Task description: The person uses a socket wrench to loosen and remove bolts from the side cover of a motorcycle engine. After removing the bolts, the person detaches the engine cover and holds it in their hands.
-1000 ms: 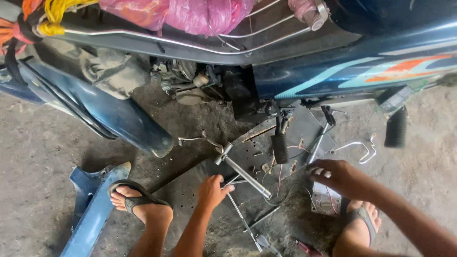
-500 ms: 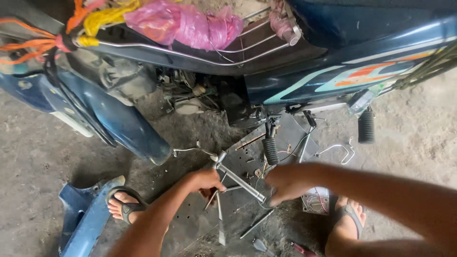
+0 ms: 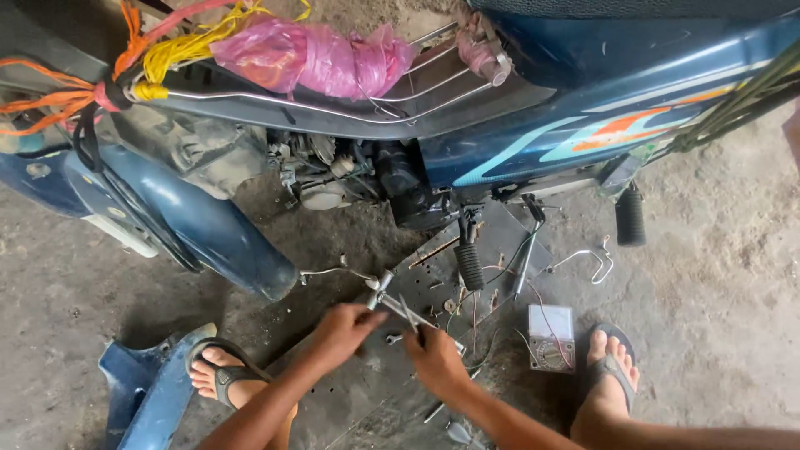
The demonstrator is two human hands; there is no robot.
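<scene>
- Motorcycle [image 3: 583, 125]: blue body filling the upper part of the view, its side panel off so the engine [image 3: 367, 179] is exposed; a pink plastic bundle [image 3: 312, 58] lies on the wire rack above.
- Floor [image 3: 733, 283]: bare, dusty concrete, with a dark flat sheet [image 3: 367, 392] spread under the work area. Indoors or outdoors cannot be told.
- Loose blue panel [image 3: 146, 392]: lies on the floor at lower left, just beside the sandalled left foot [image 3: 218, 372].
- Left hand [image 3: 346, 329]: fingers curled closed around one arm of the metal multi-arm wrench [image 3: 398, 307], which sits low over the sheet, below the engine.
- Right hand [image 3: 435, 360]: fingers closed on the same wrench's near arm; the exact grip is partly hidden.
- Meter [image 3: 552, 337]: small pale box on the sheet, near the right foot [image 3: 612, 375], with thin wires [image 3: 542, 308] trailing from it.
- Risk, as a judgement: small screws scattered on the sheet could be knocked away by the wrench or the feet; the trailing wires could snag on a wrist; a greasy tool may slip.
</scene>
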